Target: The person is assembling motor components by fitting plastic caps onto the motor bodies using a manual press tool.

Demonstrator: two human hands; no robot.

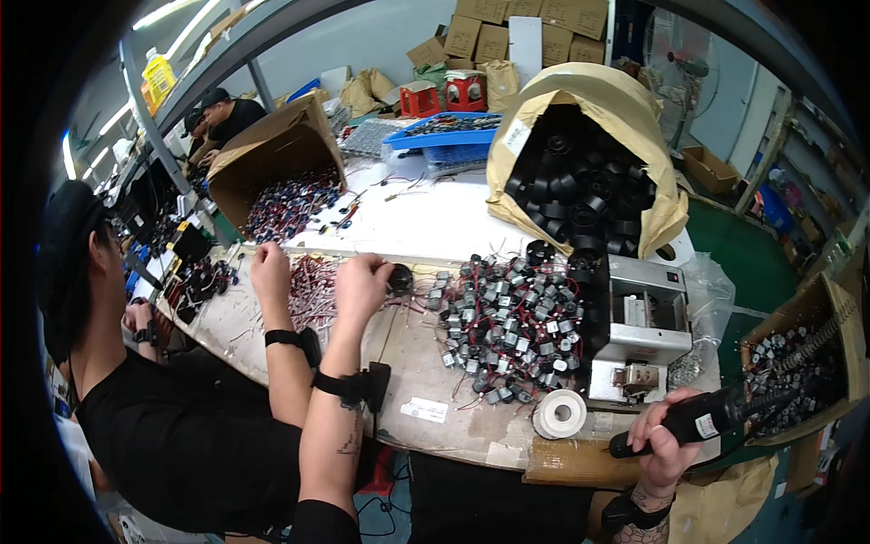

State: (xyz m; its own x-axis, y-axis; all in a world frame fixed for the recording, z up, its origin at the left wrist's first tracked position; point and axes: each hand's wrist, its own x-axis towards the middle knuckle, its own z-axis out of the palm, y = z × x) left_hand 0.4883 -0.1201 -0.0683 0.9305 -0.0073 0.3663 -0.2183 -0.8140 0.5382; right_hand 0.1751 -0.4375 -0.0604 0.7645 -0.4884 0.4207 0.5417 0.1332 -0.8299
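Observation:
My left hand [362, 288] reaches over the bench with its fingertips pinched at the edge of a black round plastic housing [399, 279]. In my right hand [666, 446], at the bench's front right, the fingers wrap around a black electric screwdriver [702, 419], held roughly level and angled to the right. Between the hands lies a heap of small grey motors [512, 322] with red and black wires. A co-worker's hand [270, 269] is beside my left one, over a pile of red and white wires [313, 295].
An open paper sack [675, 204] spills black housings behind the motors. A metal dispenser machine [648, 317] and a white tape roll [559, 414] stand near my right hand. On the right is a carton [838, 381] of motors. The co-worker [181, 444] sits close on the left.

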